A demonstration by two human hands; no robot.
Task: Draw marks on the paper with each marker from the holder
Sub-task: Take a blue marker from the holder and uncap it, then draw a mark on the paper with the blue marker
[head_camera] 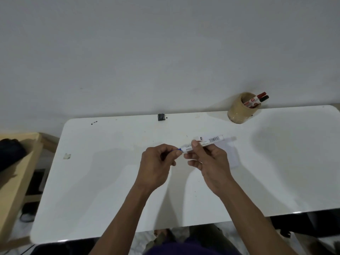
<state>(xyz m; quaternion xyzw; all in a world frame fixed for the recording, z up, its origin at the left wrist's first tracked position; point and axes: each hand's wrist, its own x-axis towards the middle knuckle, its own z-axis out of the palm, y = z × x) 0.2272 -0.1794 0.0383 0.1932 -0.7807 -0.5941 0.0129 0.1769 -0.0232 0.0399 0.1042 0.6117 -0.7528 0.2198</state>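
My right hand (pixel 207 159) grips a white marker (pixel 211 140) by its barrel, held level above the white table (pixel 110 190). My left hand (pixel 158 162) is closed around the marker's blue cap (pixel 176 150) at the left end, with a sliver of blue showing between the fingers. A white sheet of paper (pixel 230 153) lies on the table under and to the right of my right hand, hard to tell from the tabletop. A tan round holder (pixel 239 111) stands at the back right and holds a red marker (pixel 257 97) and a black marker (pixel 262 100).
A small black object (pixel 161 117) sits at the table's back edge against the wall. A scrap of tape (pixel 67 156) lies near the left edge. A wooden piece of furniture (pixel 18 172) with a dark thing on it stands left of the table.
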